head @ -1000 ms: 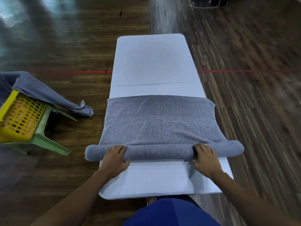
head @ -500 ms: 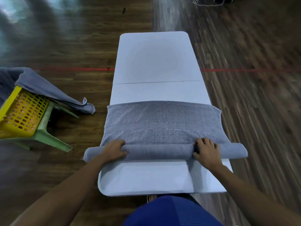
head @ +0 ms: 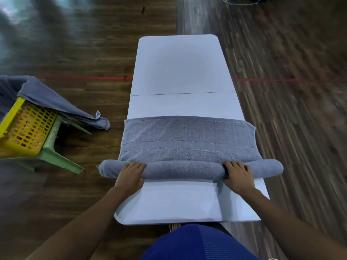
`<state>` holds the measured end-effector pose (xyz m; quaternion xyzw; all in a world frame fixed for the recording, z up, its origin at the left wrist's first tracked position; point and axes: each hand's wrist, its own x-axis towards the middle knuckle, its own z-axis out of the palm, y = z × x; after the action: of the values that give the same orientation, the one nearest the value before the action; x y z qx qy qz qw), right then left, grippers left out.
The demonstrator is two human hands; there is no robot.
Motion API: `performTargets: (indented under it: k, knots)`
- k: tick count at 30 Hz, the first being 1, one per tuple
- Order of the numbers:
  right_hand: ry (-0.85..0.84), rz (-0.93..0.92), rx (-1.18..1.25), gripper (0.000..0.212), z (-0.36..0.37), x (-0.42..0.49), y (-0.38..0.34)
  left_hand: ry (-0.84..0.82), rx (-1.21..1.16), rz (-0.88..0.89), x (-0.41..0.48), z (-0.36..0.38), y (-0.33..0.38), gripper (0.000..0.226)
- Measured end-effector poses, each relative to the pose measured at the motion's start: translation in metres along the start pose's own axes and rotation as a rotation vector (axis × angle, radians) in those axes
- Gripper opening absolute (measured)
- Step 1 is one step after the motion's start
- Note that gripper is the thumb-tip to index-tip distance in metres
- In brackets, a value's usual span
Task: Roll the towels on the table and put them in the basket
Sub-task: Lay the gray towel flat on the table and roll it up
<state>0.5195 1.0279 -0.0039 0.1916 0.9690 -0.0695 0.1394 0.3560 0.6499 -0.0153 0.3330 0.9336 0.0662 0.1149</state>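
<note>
Wood floor [head: 75, 53], 1 table [head: 180, 72], 1 towel [head: 187, 136] half-rolled, L hand [head: 130, 175] & R hand [head: 237, 177] gripping roll, 1 yellow basket [head: 24, 128]

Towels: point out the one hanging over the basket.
The draped towel at left, hanging over the yellow basket rim toward the floor. The table towel lies part-rolled on the white table.
</note>
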Motion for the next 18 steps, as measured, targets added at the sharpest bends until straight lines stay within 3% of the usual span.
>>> performTargets:
  k: [3,6,8,10,12,14,18]
  knots:
    - [-0.13,0.057,0.067,0.032,-0.013,0.01,0.002,-0.171,0.006,-0.043,0.011,-0.014,0.003,0.04]
    - [-0.209,0.13,0.149,0.02,-0.018,0.017,0.003,-0.374,-0.126,-0.134,0.02,-0.023,-0.004,0.047]
    - [-0.054,0.142,0.131,0.025,-0.014,0.016,0.004,-0.281,-0.18,-0.151,0.023,-0.024,-0.008,0.047]
    - [0.173,0.09,0.101,0.022,-0.008,0.014,0.001,-0.007,-0.147,-0.141,0.023,-0.021,-0.009,0.035]
    - [0.234,0.025,0.112,0.016,-0.005,0.013,-0.004,0.181,-0.123,-0.127,0.02,-0.018,-0.007,0.025]
    - [0.165,-0.017,0.113,0.023,0.0,0.008,-0.006,0.193,-0.097,-0.066,0.015,-0.01,-0.003,0.035]
    - [0.048,-0.064,0.055,0.059,0.016,-0.006,0.001,0.044,-0.013,-0.009,0.003,0.002,0.003,0.058]
